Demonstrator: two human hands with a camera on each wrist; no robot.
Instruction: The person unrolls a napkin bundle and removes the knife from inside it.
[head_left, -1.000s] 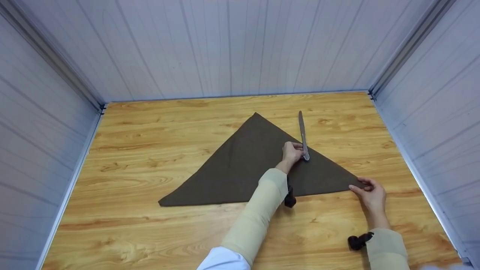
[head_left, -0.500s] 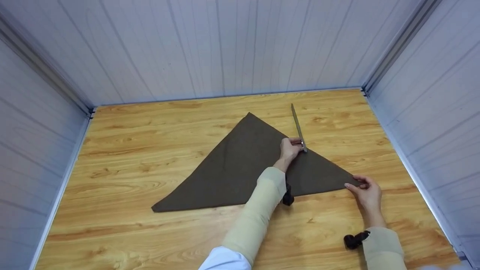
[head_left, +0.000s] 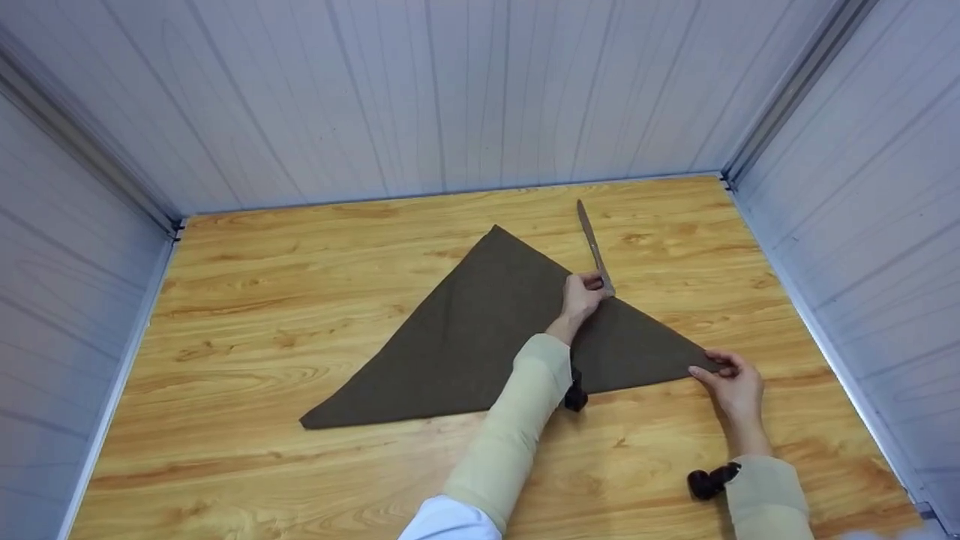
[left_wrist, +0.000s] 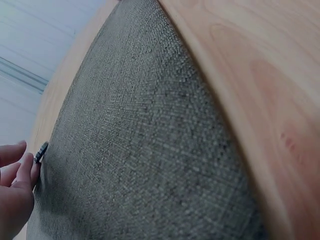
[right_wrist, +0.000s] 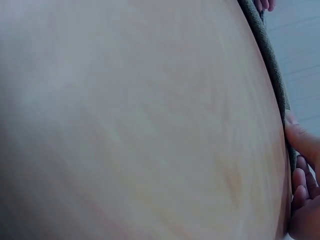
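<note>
**Cloth folded to a triangle, mid-table**

Cloth (head_left: 487, 330), dark brown, lies flat as a triangle on the wooden table (head_left: 247, 315), apex toward the back wall, long edge nearest us. We note bare wood on every side, widest to the left. Our left hand (head_left: 581, 296) rests on the right sloping edge, fingers curled around the handle of a knife (head_left: 594, 246) whose blade points away. Our right hand (head_left: 731, 379) pinches the cloth's right corner, fingers narrow.

Head view high, downward; wrist views skim cloth (head_left: 487, 330).
</note>
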